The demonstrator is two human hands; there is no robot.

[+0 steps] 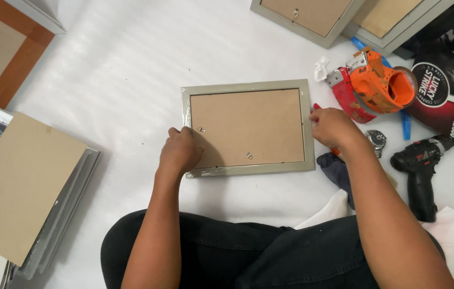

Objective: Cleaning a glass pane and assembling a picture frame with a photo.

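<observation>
Both forearms bare, no sleeves in view. Left hand and right hand bare too: no gloves, rings or watch visible. Legs covered by black trousers of plain matte fabric with a few creases and a seam line, filling the lower frame between the arms.

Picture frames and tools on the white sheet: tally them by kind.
Grey frames lying face down: 3, one under both hands, two at the top edge
Orange tape dispenser: 1
Black drill: 1
Total: 5
</observation>
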